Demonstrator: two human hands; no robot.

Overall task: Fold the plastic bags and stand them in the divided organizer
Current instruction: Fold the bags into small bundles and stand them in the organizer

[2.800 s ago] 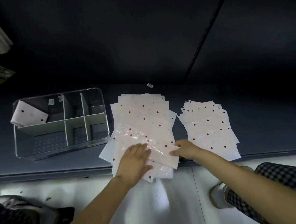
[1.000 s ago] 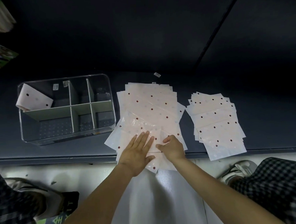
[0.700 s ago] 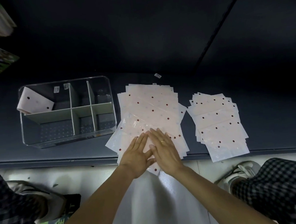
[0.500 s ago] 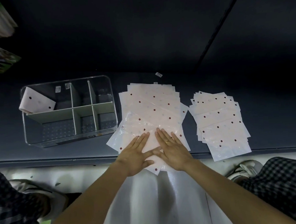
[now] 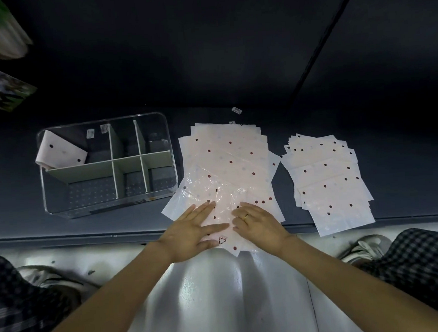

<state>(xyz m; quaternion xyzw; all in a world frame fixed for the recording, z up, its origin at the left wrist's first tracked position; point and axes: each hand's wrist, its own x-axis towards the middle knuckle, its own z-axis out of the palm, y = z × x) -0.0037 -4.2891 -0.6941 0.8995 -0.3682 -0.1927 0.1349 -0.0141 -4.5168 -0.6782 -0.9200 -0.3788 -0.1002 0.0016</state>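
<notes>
Both hands lay flat, fingers straight, pressing on the top plastic bag [image 5: 223, 204] and gripping nothing. Left hand [image 5: 191, 231] covered the bag's near-left part, thumb stretched right toward the other hand; right hand [image 5: 257, 225], with a ring [image 5: 246, 217] on one finger, pressed the near-right part just beside it. The bag was crinkled, translucent, red-dotted, with a triangle recycling mark [image 5: 222, 240] near its front corner, which overhung the dark table [image 5: 88, 225] edge. It sat on top of the big fanned stack of bags [image 5: 224, 150]. Right of that stack, apart from it, lay a smaller stack of bags [image 5: 326, 174]. Left of the big stack, just beside it, stood the clear divided organizer [image 5: 61, 211]; one folded bag [image 5: 60, 152] leaned tilted in its far-left compartment. A small label [image 5: 236, 110] lay beyond the big stack. Checked trousers [image 5: 423, 261] and a shoe [image 5: 364, 246] showed below the table edge.
</notes>
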